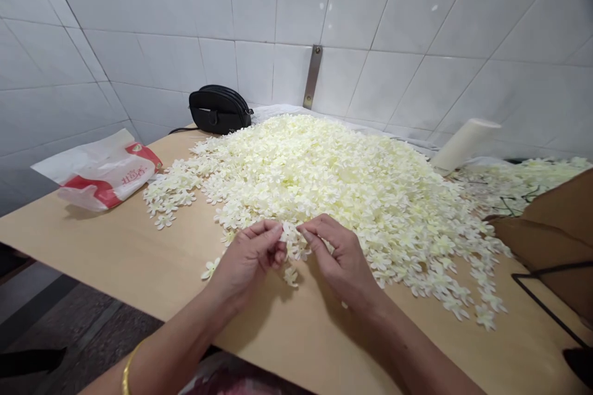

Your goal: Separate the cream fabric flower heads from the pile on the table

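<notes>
Just in front of a big heap of pale yellow-white artificial flowers point(315, 179), both hands meet over the table. My left hand point(252, 259) is closed, with thumb and fingertips pinching a small white artificial flower point(289, 234). My right hand point(340, 256) is also closed in a pinch at the other side of that flower; what lies between its fingertips is too small to make out. A loose blossom point(291, 276) shows just below the hands, and another single flower point(210, 268) lies left of my left wrist.
The wooden table point(152, 259) stands against a tiled wall. A black bag point(220, 109) sits behind the heap, a red-and-white plastic bag point(106, 173) at the left. On the right are a white cylindrical roll point(463, 145), more flowers point(532, 182) and a brown cardboard piece point(551, 234).
</notes>
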Motion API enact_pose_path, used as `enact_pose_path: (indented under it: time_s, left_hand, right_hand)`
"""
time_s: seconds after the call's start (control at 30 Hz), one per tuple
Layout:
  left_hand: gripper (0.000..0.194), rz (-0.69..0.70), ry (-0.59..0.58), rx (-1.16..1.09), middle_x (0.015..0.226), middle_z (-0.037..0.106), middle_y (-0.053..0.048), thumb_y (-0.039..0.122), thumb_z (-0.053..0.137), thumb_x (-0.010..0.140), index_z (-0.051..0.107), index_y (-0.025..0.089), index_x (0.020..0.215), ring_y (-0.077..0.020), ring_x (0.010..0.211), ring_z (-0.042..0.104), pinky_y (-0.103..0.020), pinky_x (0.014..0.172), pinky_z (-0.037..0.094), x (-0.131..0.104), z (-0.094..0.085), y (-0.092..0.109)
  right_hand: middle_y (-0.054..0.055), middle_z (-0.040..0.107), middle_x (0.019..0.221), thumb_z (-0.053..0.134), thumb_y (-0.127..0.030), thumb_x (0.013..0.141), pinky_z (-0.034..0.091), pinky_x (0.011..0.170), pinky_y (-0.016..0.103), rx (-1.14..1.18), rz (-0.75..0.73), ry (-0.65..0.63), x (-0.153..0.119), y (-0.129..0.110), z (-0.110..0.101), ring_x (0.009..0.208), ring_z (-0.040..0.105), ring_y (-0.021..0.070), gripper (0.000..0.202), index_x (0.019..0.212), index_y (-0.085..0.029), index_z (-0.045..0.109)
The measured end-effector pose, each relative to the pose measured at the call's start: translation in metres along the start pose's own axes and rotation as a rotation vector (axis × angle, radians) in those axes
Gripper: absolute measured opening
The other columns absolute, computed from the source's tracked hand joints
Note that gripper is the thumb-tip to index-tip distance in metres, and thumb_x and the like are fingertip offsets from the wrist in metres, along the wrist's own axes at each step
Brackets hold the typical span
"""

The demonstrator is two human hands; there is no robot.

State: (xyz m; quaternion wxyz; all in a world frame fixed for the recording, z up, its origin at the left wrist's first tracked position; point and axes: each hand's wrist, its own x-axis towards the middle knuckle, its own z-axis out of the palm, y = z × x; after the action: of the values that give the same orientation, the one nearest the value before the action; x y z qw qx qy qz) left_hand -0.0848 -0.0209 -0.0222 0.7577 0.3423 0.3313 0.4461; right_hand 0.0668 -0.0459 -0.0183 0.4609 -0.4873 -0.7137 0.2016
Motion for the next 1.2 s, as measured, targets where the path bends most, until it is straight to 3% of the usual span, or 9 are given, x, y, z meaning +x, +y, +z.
enact_pose_path:
  time_s: [0.07,0.2,0.27,0.43,0.6,0.8,0.93,1.1,1.2]
  left_hand:
    - [0.018,0.144,0.058,0.136,0.054,0.053,0.002,0.026,0.069,0.069,0.056,0.014,0.069,-0.0045,0.046,0.045,-0.014,0.045,0.033,0.003,-0.008,0.01]
    - [0.016,0.357,0.137,0.281,0.055,0.052,0.003,0.023,0.07,0.067,0.057,0.013,0.068,-0.0061,0.048,0.047,-0.016,0.045,0.034,0.009,-0.021,0.026]
    - [0.017,0.325,0.136,0.231,0.054,0.052,0.003,0.023,0.07,0.066,0.056,0.014,0.068,-0.0065,0.049,0.048,-0.016,0.046,0.035,0.009,-0.023,0.028]
    - [0.016,0.167,0.029,0.142,0.055,0.055,0.002,0.025,0.068,0.07,0.056,0.015,0.071,-0.0057,0.047,0.048,-0.015,0.046,0.034,0.005,-0.023,0.014]
    - [0.012,0.187,-0.099,0.223,0.058,0.052,0.003,0.025,0.062,0.076,0.058,0.015,0.072,-0.0062,0.051,0.047,-0.017,0.051,0.037,-0.003,-0.014,0.002]
    - [0.014,0.195,-0.103,0.347,0.056,0.051,0.001,0.027,0.059,0.078,0.058,0.015,0.072,-0.0084,0.053,0.045,-0.02,0.053,0.037,-0.009,-0.004,0.0]
    - [0.015,0.192,-0.072,0.349,0.054,0.051,0.001,0.028,0.06,0.076,0.057,0.015,0.071,-0.0088,0.051,0.044,-0.02,0.052,0.037,-0.008,-0.001,-0.003]
    - [0.017,0.203,-0.035,0.346,0.058,0.052,0.001,0.031,0.059,0.077,0.056,0.015,0.074,-0.0086,0.053,0.046,-0.019,0.053,0.038,-0.01,0.001,-0.002]
    - [0.025,0.102,0.004,0.275,0.063,0.053,0.0,0.039,0.056,0.078,0.055,0.015,0.075,-0.0088,0.052,0.047,-0.019,0.048,0.036,-0.013,0.001,0.0]
  right_hand:
    - [0.004,0.054,0.071,0.045,-0.016,0.084,0.039,0.062,0.027,-0.053,0.008,0.009,0.0,0.002,0.0,0.069,0.05,0.0144,0.019,0.075,-0.016,0.062]
    - [0.002,0.053,0.067,0.047,-0.014,0.082,0.037,0.064,0.028,-0.149,-0.016,-0.134,-0.003,0.001,0.0,0.069,0.048,0.0147,0.019,0.07,-0.018,0.061]
    - [0.002,0.053,0.068,0.048,-0.014,0.082,0.036,0.068,0.029,-0.163,-0.028,-0.17,-0.004,-0.002,0.001,0.072,0.048,0.0151,0.018,0.07,-0.018,0.061]
    - [0.003,0.054,0.071,0.043,-0.021,0.086,0.038,0.064,0.027,-0.01,0.028,-0.08,-0.003,-0.003,0.003,0.07,0.05,0.0143,0.02,0.076,-0.017,0.06]
    - [0.003,0.059,0.08,0.044,-0.03,0.087,0.041,0.068,0.027,0.209,0.158,-0.137,-0.002,-0.006,0.004,0.076,0.054,0.015,0.023,0.091,-0.019,0.063]
    - [0.001,0.062,0.076,0.05,-0.03,0.084,0.046,0.07,0.028,0.638,0.313,-0.242,-0.002,-0.009,0.002,0.074,0.058,0.014,0.015,0.087,-0.019,0.06]
    - [0.0,0.06,0.072,0.054,-0.028,0.081,0.047,0.07,0.03,0.775,0.358,-0.29,-0.001,-0.006,0.001,0.07,0.058,0.0135,0.01,0.083,-0.018,0.056]
    - [-0.001,0.055,0.07,0.056,-0.023,0.078,0.044,0.065,0.026,0.604,0.301,-0.183,-0.002,-0.004,0.0,0.067,0.053,0.0112,0.006,0.078,-0.018,0.055]
    - [0.001,0.051,0.074,0.053,-0.017,0.079,0.042,0.066,0.027,0.255,0.064,-0.004,-0.004,-0.003,0.002,0.071,0.049,0.0126,0.005,0.076,-0.019,0.057]
